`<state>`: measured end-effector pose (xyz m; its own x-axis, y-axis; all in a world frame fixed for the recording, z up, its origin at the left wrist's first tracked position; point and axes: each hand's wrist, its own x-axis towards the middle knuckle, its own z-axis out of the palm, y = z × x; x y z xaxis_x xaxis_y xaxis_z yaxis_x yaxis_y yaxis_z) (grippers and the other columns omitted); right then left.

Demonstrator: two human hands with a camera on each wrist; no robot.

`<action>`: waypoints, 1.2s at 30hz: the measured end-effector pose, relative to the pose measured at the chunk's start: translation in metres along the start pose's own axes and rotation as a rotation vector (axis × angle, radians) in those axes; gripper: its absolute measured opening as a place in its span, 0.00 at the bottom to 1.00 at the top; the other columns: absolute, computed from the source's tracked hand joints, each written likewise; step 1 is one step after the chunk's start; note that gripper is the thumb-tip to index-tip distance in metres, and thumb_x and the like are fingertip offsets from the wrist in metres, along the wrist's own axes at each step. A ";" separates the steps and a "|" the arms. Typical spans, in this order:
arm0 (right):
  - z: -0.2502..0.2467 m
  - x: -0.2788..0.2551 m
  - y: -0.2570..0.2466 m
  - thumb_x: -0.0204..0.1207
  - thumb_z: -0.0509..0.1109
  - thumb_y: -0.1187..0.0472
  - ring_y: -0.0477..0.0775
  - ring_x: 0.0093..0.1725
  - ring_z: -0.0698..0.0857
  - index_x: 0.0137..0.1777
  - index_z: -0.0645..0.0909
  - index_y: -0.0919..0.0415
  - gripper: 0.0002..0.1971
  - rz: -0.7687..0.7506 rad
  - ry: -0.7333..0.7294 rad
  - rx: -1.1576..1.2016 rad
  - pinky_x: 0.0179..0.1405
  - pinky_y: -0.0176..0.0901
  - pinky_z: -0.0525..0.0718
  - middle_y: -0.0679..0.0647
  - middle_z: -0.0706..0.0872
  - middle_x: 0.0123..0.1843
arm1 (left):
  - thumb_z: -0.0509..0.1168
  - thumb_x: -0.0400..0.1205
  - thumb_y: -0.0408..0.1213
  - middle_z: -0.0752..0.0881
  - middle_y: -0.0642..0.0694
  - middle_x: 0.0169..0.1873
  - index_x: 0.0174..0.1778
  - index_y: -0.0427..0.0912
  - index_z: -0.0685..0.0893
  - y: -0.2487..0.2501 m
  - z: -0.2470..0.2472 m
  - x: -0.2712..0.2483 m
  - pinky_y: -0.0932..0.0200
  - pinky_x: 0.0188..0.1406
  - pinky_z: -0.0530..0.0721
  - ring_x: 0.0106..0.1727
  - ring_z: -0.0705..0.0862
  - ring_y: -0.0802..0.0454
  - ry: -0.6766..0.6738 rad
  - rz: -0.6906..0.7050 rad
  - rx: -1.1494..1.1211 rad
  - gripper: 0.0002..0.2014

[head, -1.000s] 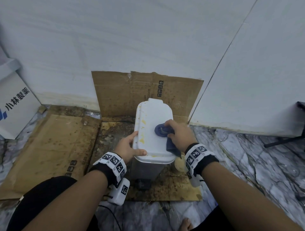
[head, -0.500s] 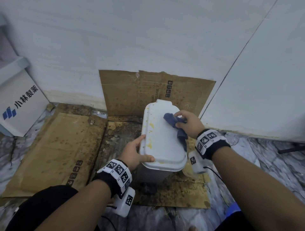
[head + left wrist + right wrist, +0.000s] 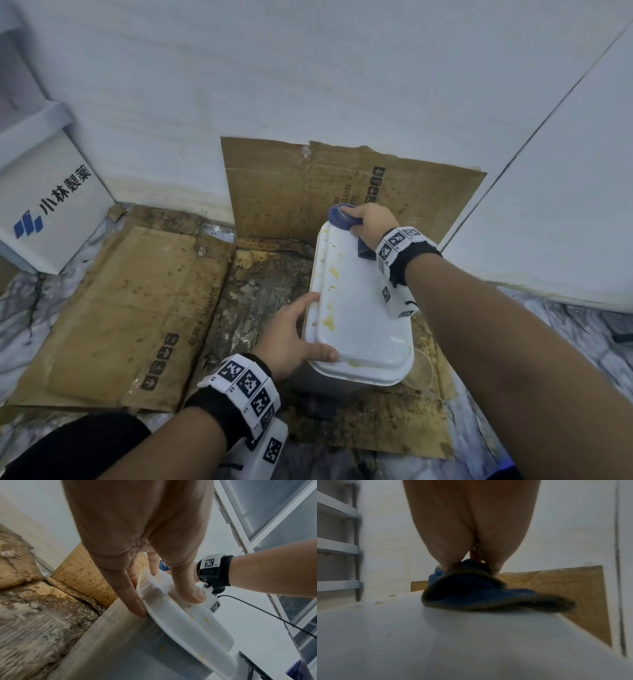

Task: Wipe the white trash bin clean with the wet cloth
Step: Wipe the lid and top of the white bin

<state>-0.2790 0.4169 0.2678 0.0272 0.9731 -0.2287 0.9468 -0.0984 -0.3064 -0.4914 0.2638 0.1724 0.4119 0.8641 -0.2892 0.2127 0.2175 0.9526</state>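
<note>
The white trash bin (image 3: 359,308) stands on stained cardboard, its closed lid (image 3: 187,618) speckled with yellow smears along the left side. My left hand (image 3: 291,339) grips the lid's near left rim, thumb on top and fingers under the edge (image 3: 137,601). My right hand (image 3: 371,222) presses a bunched blue cloth (image 3: 340,217) onto the lid's far end. In the right wrist view the blue cloth (image 3: 479,593) lies folded on the white lid (image 3: 436,635) under my fingers.
Soiled cardboard sheets (image 3: 120,308) cover the floor, and another sheet (image 3: 342,185) leans on the white wall behind the bin. A white box with blue print (image 3: 48,209) sits at the left. Marble floor (image 3: 582,329) lies to the right.
My right hand has slid the blue cloth from the lid's middle to its far end. The left hand keeps its grip on the near left rim.
</note>
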 end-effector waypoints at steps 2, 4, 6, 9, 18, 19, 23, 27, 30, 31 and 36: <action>-0.002 0.001 -0.003 0.84 0.61 0.61 0.60 0.64 0.81 0.75 0.74 0.56 0.20 -0.065 -0.063 -0.086 0.51 0.40 0.75 0.57 0.83 0.66 | 0.87 0.49 0.48 0.82 0.54 0.61 0.73 0.65 0.72 0.001 -0.001 0.000 0.45 0.61 0.85 0.61 0.84 0.48 0.000 -0.004 0.007 0.53; -0.003 -0.002 -0.002 0.85 0.60 0.59 0.61 0.64 0.80 0.78 0.70 0.53 0.22 -0.151 -0.069 -0.213 0.58 0.44 0.75 0.58 0.81 0.69 | 0.86 0.48 0.49 0.81 0.54 0.62 0.72 0.66 0.72 0.002 -0.001 0.000 0.45 0.61 0.85 0.61 0.83 0.48 0.002 -0.006 0.010 0.54; -0.005 -0.009 -0.002 0.86 0.57 0.54 0.62 0.69 0.78 0.80 0.66 0.51 0.23 -0.195 -0.095 -0.283 0.66 0.46 0.72 0.59 0.72 0.78 | 0.86 0.48 0.48 0.82 0.53 0.61 0.73 0.64 0.72 0.002 -0.001 -0.001 0.45 0.61 0.85 0.61 0.83 0.48 -0.004 -0.005 -0.006 0.54; -0.006 -0.018 -0.005 0.87 0.53 0.54 0.63 0.70 0.77 0.83 0.59 0.47 0.24 -0.220 -0.162 -0.369 0.68 0.46 0.72 0.57 0.58 0.85 | 0.87 0.52 0.39 0.83 0.54 0.59 0.74 0.59 0.73 0.005 -0.001 -0.003 0.44 0.61 0.85 0.60 0.83 0.49 -0.001 -0.015 -0.044 0.52; 0.001 -0.047 -0.018 0.86 0.54 0.59 0.62 0.68 0.77 0.78 0.68 0.47 0.21 -0.303 -0.212 -0.376 0.63 0.44 0.73 0.56 0.78 0.73 | 0.87 0.54 0.35 0.85 0.51 0.54 0.72 0.57 0.75 0.010 0.000 -0.006 0.43 0.57 0.86 0.56 0.85 0.49 -0.002 -0.025 -0.071 0.49; 0.003 -0.051 -0.020 0.86 0.54 0.59 0.62 0.65 0.79 0.78 0.70 0.47 0.21 -0.309 -0.203 -0.386 0.57 0.41 0.72 0.55 0.81 0.69 | 0.87 0.55 0.33 0.85 0.51 0.53 0.72 0.56 0.75 0.011 0.000 -0.006 0.44 0.56 0.87 0.55 0.85 0.49 -0.003 -0.022 -0.076 0.49; 0.012 -0.073 -0.021 0.85 0.56 0.61 0.63 0.59 0.81 0.74 0.75 0.50 0.19 -0.332 -0.186 -0.334 0.47 0.38 0.66 0.57 0.84 0.61 | 0.84 0.59 0.25 0.86 0.49 0.50 0.73 0.50 0.75 0.014 0.002 -0.011 0.58 0.44 0.88 0.50 0.86 0.54 -0.001 -0.007 -0.125 0.46; 0.024 -0.096 -0.014 0.83 0.59 0.62 0.63 0.61 0.81 0.74 0.75 0.48 0.21 -0.374 -0.199 -0.274 0.56 0.41 0.70 0.58 0.84 0.65 | 0.82 0.60 0.21 0.85 0.48 0.48 0.69 0.48 0.78 0.016 0.003 -0.017 0.68 0.34 0.84 0.48 0.85 0.55 0.008 0.005 -0.168 0.41; 0.029 -0.115 -0.011 0.83 0.60 0.63 0.64 0.61 0.80 0.74 0.74 0.47 0.21 -0.396 -0.218 -0.233 0.62 0.44 0.72 0.59 0.83 0.67 | 0.84 0.56 0.24 0.86 0.43 0.49 0.66 0.49 0.82 0.014 0.005 -0.018 0.59 0.37 0.88 0.50 0.86 0.50 0.025 0.000 -0.182 0.41; 0.031 -0.121 -0.010 0.82 0.60 0.64 0.64 0.60 0.81 0.73 0.75 0.48 0.21 -0.409 -0.218 -0.219 0.61 0.45 0.73 0.59 0.84 0.65 | 0.85 0.54 0.27 0.87 0.40 0.50 0.65 0.52 0.83 0.014 0.005 -0.020 0.51 0.42 0.90 0.51 0.87 0.45 0.035 -0.006 -0.193 0.42; 0.035 -0.150 -0.011 0.81 0.60 0.67 0.55 0.50 0.78 0.72 0.78 0.50 0.21 -0.482 -0.223 -0.178 0.49 0.36 0.64 0.57 0.85 0.59 | 0.86 0.54 0.27 0.87 0.45 0.49 0.60 0.59 0.82 0.014 0.007 -0.027 0.43 0.48 0.89 0.53 0.87 0.46 0.069 0.014 -0.218 0.40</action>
<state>-0.3052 0.2646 0.2731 -0.4725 0.8299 -0.2966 0.8752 0.4023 -0.2684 -0.4931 0.2405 0.1924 0.3500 0.8952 -0.2760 0.0082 0.2917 0.9565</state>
